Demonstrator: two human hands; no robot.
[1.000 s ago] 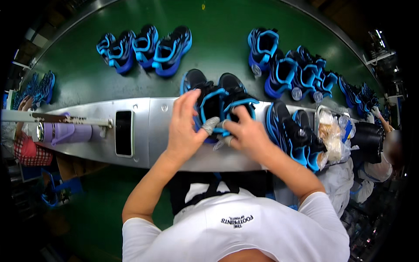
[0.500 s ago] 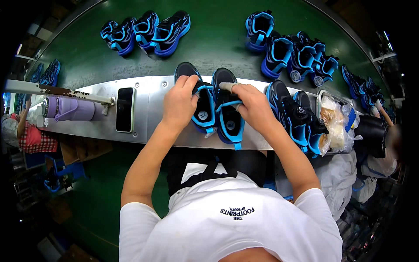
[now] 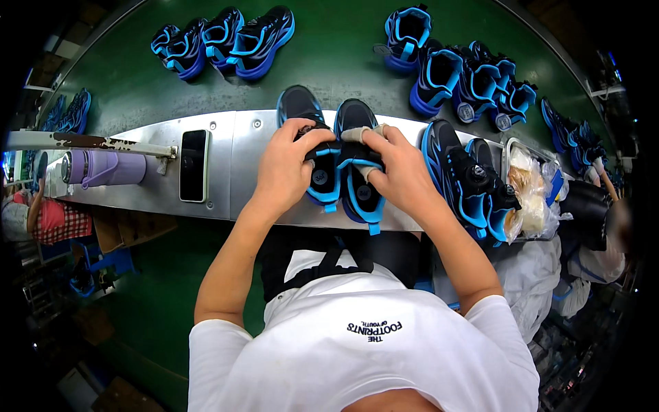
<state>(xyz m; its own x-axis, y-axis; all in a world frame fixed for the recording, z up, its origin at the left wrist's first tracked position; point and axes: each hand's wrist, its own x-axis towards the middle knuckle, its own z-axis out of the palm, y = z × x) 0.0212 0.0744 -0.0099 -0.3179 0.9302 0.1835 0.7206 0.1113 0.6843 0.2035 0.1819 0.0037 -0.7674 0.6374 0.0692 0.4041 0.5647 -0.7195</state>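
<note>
Two black sneakers with bright blue lining lie side by side on the metal ledge (image 3: 244, 172), toes pointing away from me. My left hand (image 3: 288, 165) is closed on the upper of the left sneaker (image 3: 300, 103), thumb and fingers around the tongue and collar. On the right sneaker (image 3: 355, 115), my right hand (image 3: 398, 165) pinches the tongue area, with pale covers on some fingertips. Round labels show on both insoles. The parts under my fingers are partly hidden. Just right of my right hand stands another pair of sneakers (image 3: 446, 161).
Several matching sneakers (image 3: 264, 41) sit on the green surface (image 3: 336, 48) beyond the ledge, with more (image 3: 439, 75) at right. A phone (image 3: 194, 165), a purple bottle (image 3: 113, 169) and a metal bar (image 3: 89, 142) are leftward. A tray of plastic-wrapped items (image 3: 532, 196) is rightward. People work at both sides.
My left fingers have shifted right over the left sneaker's opening. My right fingers have curled further over the right sneaker's tongue. The whole view has shifted slightly.
</note>
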